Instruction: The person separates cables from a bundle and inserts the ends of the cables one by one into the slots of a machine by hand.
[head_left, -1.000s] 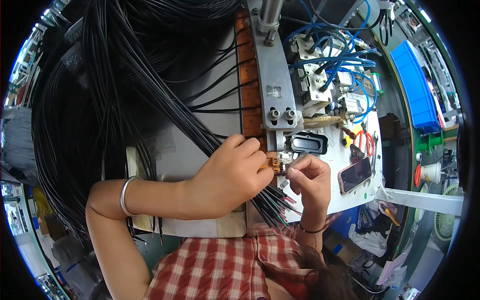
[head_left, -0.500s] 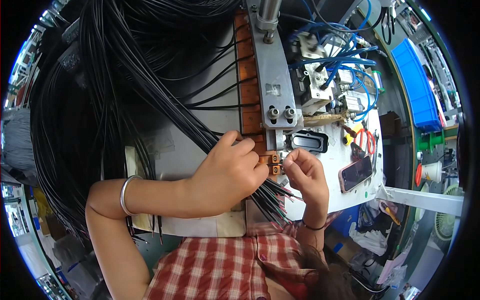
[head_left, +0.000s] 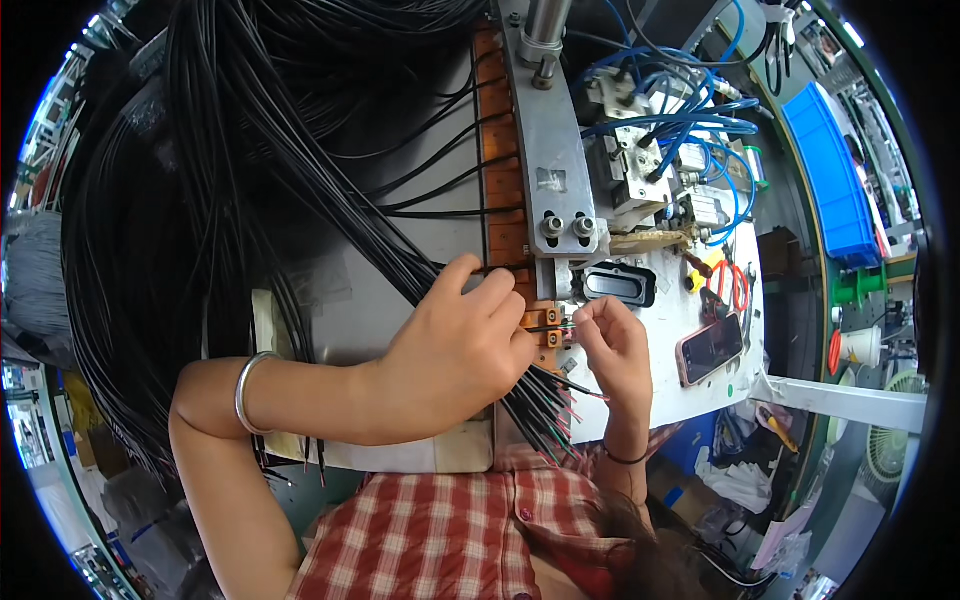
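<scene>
My left hand [head_left: 465, 335] is closed around a bundle of thin black cables [head_left: 535, 408], whose stripped ends with red and green wires fan out below my fingers. One black cable [head_left: 543, 328] runs from beside that hand across a small orange block [head_left: 553, 340] with screws. At the far side of the block, my right hand [head_left: 617, 350] pinches the thin coloured wires at the cable's end with thumb and forefinger. Its fingertips partly hide the wire tips. An orange strip [head_left: 505, 185] continues away from the block, with several black cables laid into it.
A metal clamp bar [head_left: 550, 180] lies beside the strip. Past it are valves with blue air hoses [head_left: 690, 125], a black oval tray [head_left: 618, 285], a phone [head_left: 711, 348] and red-handled scissors [head_left: 740, 285]. A large mass of black cables [head_left: 200, 200] fills the left side.
My right fingertips have shifted slightly up and to the right. The cable over the orange block and its coloured wires show more clearly. My left hand stays nearly in place.
</scene>
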